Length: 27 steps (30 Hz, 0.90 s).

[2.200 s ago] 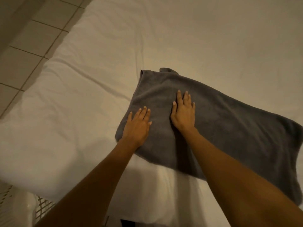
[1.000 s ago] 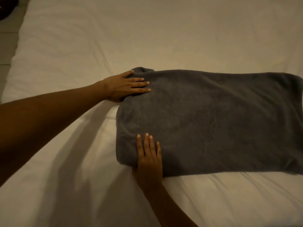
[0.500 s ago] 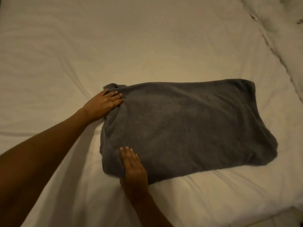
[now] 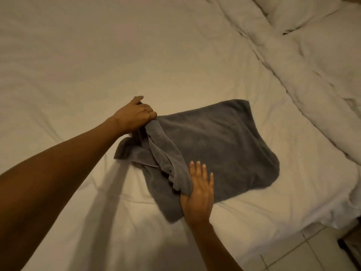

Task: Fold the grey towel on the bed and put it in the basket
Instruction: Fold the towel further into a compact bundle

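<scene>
Clearly your left hand (image 4: 134, 114) gripped a corner of the grey towel (image 4: 214, 143) while your right hand (image 4: 198, 192) pressed it flat; both corners needed lifting together.

One wide-angle view looks from the person's head, forward and steeply down onto the bed (image 4: 175, 55), near enough that the mattress fills almost the whole picture. It faces across the bed toward the pillows (image 4: 293, 12) at the far right corner, and tiled floor (image 4: 312, 251) shows beyond the near right edge.
</scene>
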{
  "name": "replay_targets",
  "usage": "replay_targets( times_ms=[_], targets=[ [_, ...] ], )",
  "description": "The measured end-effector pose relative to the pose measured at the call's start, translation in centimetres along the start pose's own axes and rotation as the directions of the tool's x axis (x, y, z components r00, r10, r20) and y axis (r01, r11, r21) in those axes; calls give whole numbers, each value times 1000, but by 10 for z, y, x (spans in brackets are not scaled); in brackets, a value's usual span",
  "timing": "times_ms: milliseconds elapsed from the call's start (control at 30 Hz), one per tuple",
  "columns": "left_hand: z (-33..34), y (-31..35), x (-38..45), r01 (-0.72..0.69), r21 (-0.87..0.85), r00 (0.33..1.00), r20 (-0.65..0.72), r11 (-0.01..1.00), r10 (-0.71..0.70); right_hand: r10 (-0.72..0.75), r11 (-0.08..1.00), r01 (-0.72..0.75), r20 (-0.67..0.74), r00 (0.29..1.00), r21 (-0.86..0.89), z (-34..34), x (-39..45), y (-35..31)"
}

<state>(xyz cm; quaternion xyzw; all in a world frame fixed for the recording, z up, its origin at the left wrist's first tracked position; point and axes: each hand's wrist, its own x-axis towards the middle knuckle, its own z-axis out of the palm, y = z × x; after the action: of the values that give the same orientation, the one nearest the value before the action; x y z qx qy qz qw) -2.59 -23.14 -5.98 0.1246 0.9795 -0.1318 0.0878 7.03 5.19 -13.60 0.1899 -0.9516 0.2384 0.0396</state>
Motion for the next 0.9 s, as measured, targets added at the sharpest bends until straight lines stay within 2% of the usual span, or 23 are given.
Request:
replay_targets(
  times_ms=[167,300,500,667,767,900],
  targets=[
    [-32,35,70,-64,75,998,0,995,64,126,979,-127,-16,992,-162,-25,29,52],
    [-49,63,120,-115,135,993,-26,984,119,193,971,-199,-58,979,-131,-41,43,89],
    [-69,104,196,-160,180,987,7,971,161,293,950,-305,-144,945,-69,-59,69,140],
    [-92,140,262,-184,176,982,-21,967,190,376,915,-390,-135,917,-105,-78,98,193],
    [-99,160,298,-151,122,986,-45,981,158,447,884,-458,-118,887,-93,-86,113,222],
    [-93,184,312,69,-179,997,-25,982,-74,669,743,-668,-89,738,43,-94,130,238]
  ],
)
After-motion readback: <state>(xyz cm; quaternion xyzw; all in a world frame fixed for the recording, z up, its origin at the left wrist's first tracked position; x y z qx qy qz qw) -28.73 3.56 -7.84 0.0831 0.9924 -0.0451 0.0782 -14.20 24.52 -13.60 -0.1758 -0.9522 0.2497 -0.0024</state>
